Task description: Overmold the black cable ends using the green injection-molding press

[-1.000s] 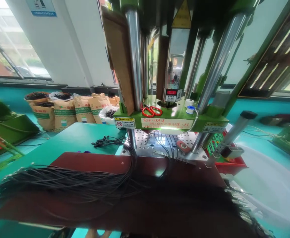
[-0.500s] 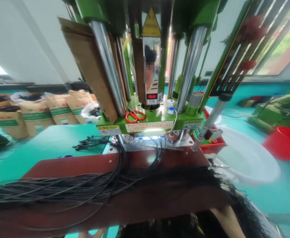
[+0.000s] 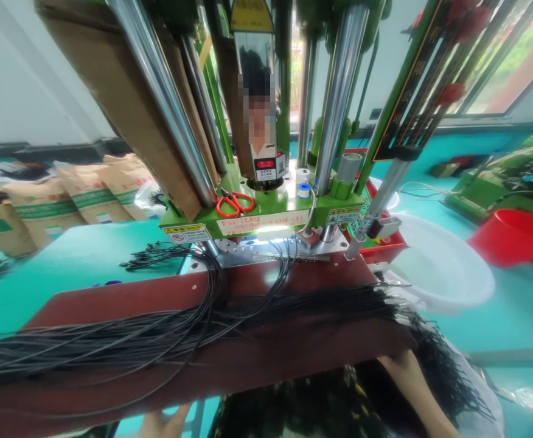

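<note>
A long dark-red board (image 3: 257, 350) stretches across the front of the machine. Bundles of thin black cables (image 3: 157, 328) lie along it, with metal-tipped ends at the right. Several cables run up from it into the lit gap of the green press (image 3: 285, 204). My left hand (image 3: 163, 423) shows only partly at the bottom, by the board's near edge. At the right, my right hand (image 3: 401, 368) reaches to the underside of that same edge. The board hides the fingers of both hands, so I cannot tell whether they grip it.
Red-handled scissors (image 3: 235, 204) and a blue-white tape roll (image 3: 303, 190) sit on the press plate. Paper sacks (image 3: 47, 198) stand at left. A white basin (image 3: 444, 267), a red bucket (image 3: 515, 237) and a red crate (image 3: 387, 248) are right. More black cables (image 3: 449, 365) hang beside my right arm.
My view has shifted, so the press and board appear slightly higher and further left. Both hands show a little more at the board's near edge. The cables keep their layout on the board.
</note>
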